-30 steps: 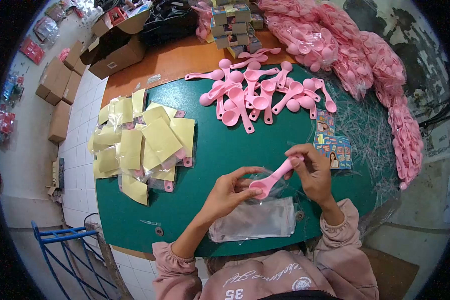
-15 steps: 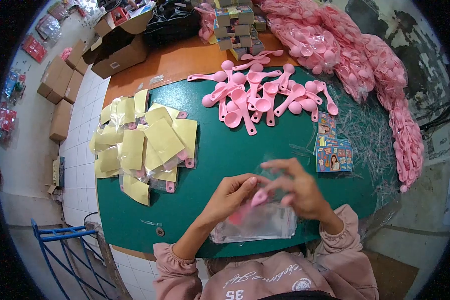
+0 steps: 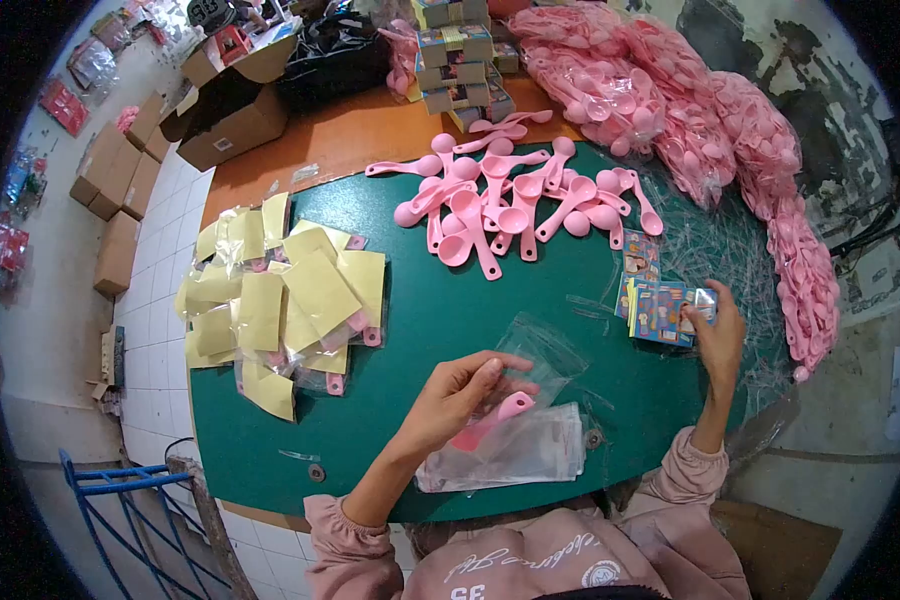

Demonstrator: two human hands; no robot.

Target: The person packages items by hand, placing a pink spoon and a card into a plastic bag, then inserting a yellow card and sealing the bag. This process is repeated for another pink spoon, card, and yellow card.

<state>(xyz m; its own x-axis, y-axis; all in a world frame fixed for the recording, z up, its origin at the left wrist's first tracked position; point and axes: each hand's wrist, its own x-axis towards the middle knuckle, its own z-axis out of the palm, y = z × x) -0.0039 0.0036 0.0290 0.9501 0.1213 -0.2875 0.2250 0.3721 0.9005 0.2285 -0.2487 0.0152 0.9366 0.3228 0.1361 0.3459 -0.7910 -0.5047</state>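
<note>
My left hand (image 3: 465,392) is closed on a clear plastic bag (image 3: 542,352), its open end spread up to the right. A pink measuring spoon (image 3: 492,422) hangs below my fingers, apparently inside the bag; its handle end points up right. Under it lies a stack of clear bags (image 3: 540,455) near the table's front edge. My right hand (image 3: 718,325) pinches a printed card at the right side of the small stack of colourful cards (image 3: 662,310). Farther back is a loose pile of pink measuring spoons (image 3: 510,205).
Bagged spoons with yellow cards (image 3: 315,295) are heaped at the left. Plastic strips (image 3: 715,245) litter the right side. Long bags of pink spoons (image 3: 690,130) line the right edge. Bundled cards (image 3: 455,75) and a cardboard box (image 3: 230,125) stand at the back.
My right hand has left the bag and moved right to the card stack. My left hand stays over the clear bags, holding the bag with the spoon. The view has shifted slightly.
</note>
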